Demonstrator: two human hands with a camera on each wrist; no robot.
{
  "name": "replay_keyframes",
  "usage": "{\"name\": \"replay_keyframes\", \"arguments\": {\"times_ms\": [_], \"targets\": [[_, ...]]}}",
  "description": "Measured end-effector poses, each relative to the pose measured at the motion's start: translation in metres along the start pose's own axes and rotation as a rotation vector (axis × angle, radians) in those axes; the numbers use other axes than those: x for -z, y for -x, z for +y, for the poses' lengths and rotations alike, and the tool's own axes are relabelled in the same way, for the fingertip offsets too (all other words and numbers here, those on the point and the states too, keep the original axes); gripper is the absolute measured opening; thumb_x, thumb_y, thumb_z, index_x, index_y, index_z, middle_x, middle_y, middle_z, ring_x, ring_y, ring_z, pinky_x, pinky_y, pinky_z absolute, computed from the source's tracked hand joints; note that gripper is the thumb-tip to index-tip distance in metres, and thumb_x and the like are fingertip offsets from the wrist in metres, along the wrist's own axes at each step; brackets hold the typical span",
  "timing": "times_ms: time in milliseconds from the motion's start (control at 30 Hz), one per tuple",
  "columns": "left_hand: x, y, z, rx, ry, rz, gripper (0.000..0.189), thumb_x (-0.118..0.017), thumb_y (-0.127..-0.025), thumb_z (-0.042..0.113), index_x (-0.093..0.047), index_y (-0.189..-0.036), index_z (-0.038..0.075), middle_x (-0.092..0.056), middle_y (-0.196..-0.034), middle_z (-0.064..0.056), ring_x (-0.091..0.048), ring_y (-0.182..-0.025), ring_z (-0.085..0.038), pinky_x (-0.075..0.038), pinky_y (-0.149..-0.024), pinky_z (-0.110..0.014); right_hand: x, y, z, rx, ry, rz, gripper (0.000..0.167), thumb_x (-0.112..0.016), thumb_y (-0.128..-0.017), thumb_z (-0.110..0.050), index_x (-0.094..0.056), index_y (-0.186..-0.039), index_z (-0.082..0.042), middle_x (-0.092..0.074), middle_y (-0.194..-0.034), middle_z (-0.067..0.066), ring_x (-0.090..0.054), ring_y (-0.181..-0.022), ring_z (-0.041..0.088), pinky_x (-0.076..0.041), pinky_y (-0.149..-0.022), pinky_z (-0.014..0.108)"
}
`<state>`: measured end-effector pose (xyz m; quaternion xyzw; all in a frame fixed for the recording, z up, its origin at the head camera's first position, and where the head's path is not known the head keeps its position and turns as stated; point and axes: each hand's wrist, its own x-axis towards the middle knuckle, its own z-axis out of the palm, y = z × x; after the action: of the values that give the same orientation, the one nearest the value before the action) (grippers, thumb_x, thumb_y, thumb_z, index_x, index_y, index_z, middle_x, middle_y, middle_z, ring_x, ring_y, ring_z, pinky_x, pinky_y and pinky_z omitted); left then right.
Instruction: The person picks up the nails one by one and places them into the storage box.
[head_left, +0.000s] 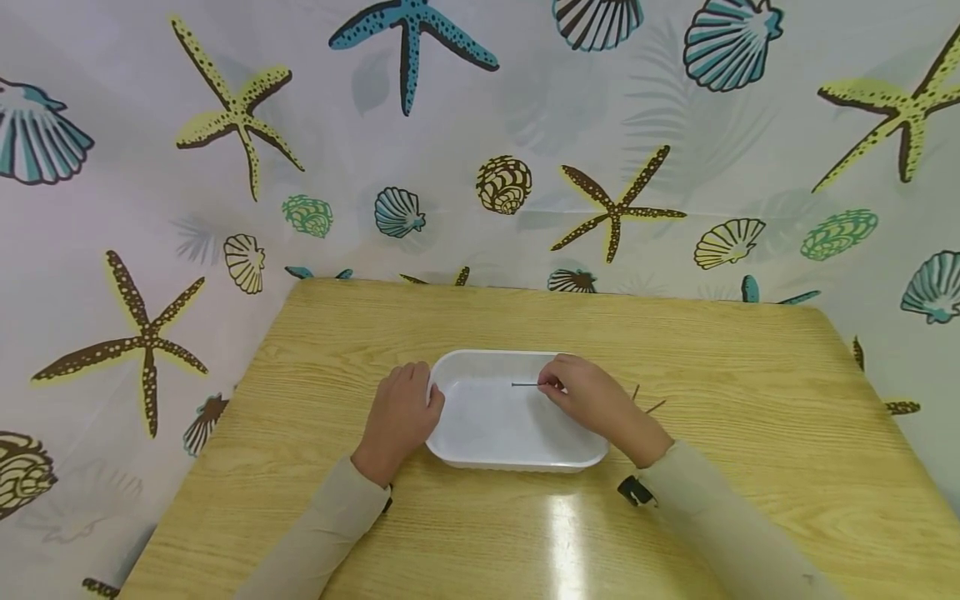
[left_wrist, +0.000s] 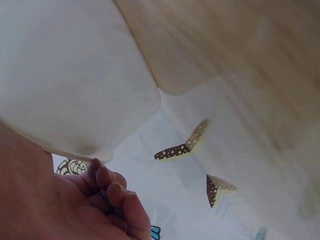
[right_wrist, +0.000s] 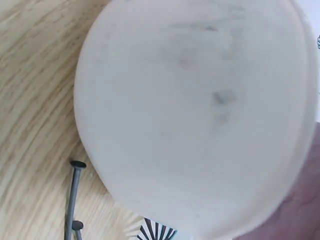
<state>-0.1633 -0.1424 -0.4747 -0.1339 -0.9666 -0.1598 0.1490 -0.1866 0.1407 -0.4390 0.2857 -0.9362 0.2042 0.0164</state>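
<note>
A white plastic basin (head_left: 480,425) with rounded corners sits on the table. My left hand (head_left: 403,408) holds its left rim, thumb at the inner edge and fingers outside; in the left wrist view the curled fingertips (left_wrist: 117,190) come right up to the rim. Over the basin's right part, my right hand (head_left: 588,396) pinches a thin grey nail (head_left: 523,384), its head end pointing left. The right wrist view shows mostly the basin's outer wall (right_wrist: 190,110), which hides the pinched nail and most of that hand.
Two more nails (head_left: 656,407) lie on the wood-grain table (head_left: 750,400) just right of the basin, partly behind my right hand. A white cloth (head_left: 465,108) printed with starfish and shells rises behind the table and along both sides.
</note>
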Motion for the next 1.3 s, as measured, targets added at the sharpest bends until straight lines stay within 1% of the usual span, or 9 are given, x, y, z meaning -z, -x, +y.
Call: {"name": "replay_keyframes", "arguments": {"times_ms": [300,400,533,633,833,933,1100,1300], "targets": [[-0.001,-0.001,0.000,0.014,0.013,-0.032,0.018,-0.047,-0.089,0.019,-0.041,-0.073,0.012,-0.038,-0.066,0.000,-0.037,-0.060,-0.017,-0.031,-0.056,-0.031,-0.015,-0.008,0.004,-0.035,0.004,0.018,0.005,-0.069,-0.083,-0.010,-0.066,-0.086,-0.007,-0.058,-0.080,-0.003,-0.051,-0.073,0.010,-0.045,-0.068,0.028],[-0.001,-0.001,0.000,0.019,0.017,-0.034,0.018,-0.047,-0.089,0.018,-0.041,-0.073,0.013,-0.038,-0.066,0.000,-0.036,-0.060,-0.017,-0.031,-0.056,-0.030,-0.018,-0.009,0.006,-0.053,0.011,0.027,0.005,-0.068,-0.083,-0.010,-0.066,-0.085,-0.007,-0.057,-0.078,-0.003,-0.051,-0.071,0.010,-0.045,-0.066,0.027],[-0.001,0.000,0.000,0.017,0.023,-0.021,0.018,-0.048,-0.088,0.018,-0.041,-0.072,0.012,-0.038,-0.065,0.000,-0.036,-0.059,-0.017,-0.031,-0.056,-0.031,-0.021,-0.012,0.006,-0.067,0.024,0.060,0.005,-0.068,-0.083,-0.012,-0.066,-0.084,-0.007,-0.055,-0.076,-0.003,-0.050,-0.069,0.010,-0.045,-0.064,0.027],[-0.003,0.000,0.000,0.012,0.017,-0.018,0.018,-0.048,-0.088,0.018,-0.041,-0.072,0.012,-0.038,-0.065,0.000,-0.036,-0.060,-0.017,-0.031,-0.056,-0.030,-0.023,-0.013,0.005,-0.048,0.052,0.087,0.004,-0.068,-0.082,-0.012,-0.066,-0.083,-0.008,-0.057,-0.076,-0.003,-0.052,-0.069,0.011,-0.045,-0.065,0.028],[-0.003,0.000,0.000,0.006,0.012,-0.009,0.017,-0.049,-0.087,0.017,-0.042,-0.073,0.012,-0.038,-0.065,0.001,-0.036,-0.059,-0.016,-0.031,-0.056,-0.029,-0.030,-0.016,0.006,0.032,0.164,0.139,0.004,-0.071,-0.078,-0.012,-0.067,-0.080,-0.011,-0.061,-0.077,-0.002,-0.058,-0.069,0.012,-0.047,-0.066,0.030],[-0.003,-0.001,0.001,-0.002,0.012,0.002,0.017,-0.050,-0.087,0.016,-0.042,-0.073,0.012,-0.038,-0.064,0.001,-0.036,-0.059,-0.016,-0.031,-0.055,-0.030,-0.034,-0.017,0.007,0.045,0.191,0.134,0.004,-0.071,-0.078,-0.013,-0.068,-0.081,-0.013,-0.063,-0.078,-0.003,-0.059,-0.070,0.012,-0.047,-0.066,0.030],[-0.003,-0.001,0.001,-0.004,0.006,0.002,0.017,-0.050,-0.087,0.017,-0.042,-0.073,0.012,-0.038,-0.065,0.001,-0.036,-0.059,-0.016,-0.031,-0.055,-0.030,-0.038,-0.017,0.006,0.039,0.175,0.100,0.005,-0.071,-0.079,-0.013,-0.069,-0.083,-0.012,-0.064,-0.081,-0.002,-0.060,-0.075,0.013,-0.047,-0.070,0.029],[-0.002,-0.001,0.000,0.004,-0.002,-0.007,0.017,-0.049,-0.088,0.018,-0.042,-0.073,0.012,-0.038,-0.066,0.001,-0.036,-0.059,-0.016,-0.032,-0.055,-0.030,-0.041,-0.019,0.006,0.026,0.163,0.097,0.005,-0.071,-0.079,-0.012,-0.068,-0.082,-0.010,-0.063,-0.080,-0.001,-0.059,-0.075,0.014,-0.047,-0.070,0.029]]}}
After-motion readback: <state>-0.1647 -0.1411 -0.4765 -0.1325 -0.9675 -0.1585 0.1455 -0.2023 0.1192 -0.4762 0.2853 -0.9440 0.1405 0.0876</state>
